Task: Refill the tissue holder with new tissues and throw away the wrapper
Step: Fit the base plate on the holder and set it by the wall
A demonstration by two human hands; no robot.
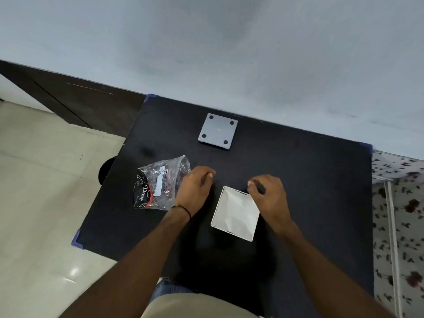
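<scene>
A white square tissue holder [252, 235] stands open on the black table [309, 191], with white tissues [236, 212] filling it. Its grey base plate [218, 131], with black feet at the corners, lies apart at the far side of the table. A crumpled clear wrapper [158, 184] with black and red print lies to the left. My left hand [195, 189] hovers at the wrapper's right edge with its fingers curled in and nothing visibly held. My right hand [268, 193] is at the holder's far right corner, also curled.
The table stands against a pale wall [229, 53]. Blue guards [367, 148] cap the table's corners. A tiled floor [46, 191] lies to the left, and a flowered cloth [403, 214] to the right. My lap shows at the near edge.
</scene>
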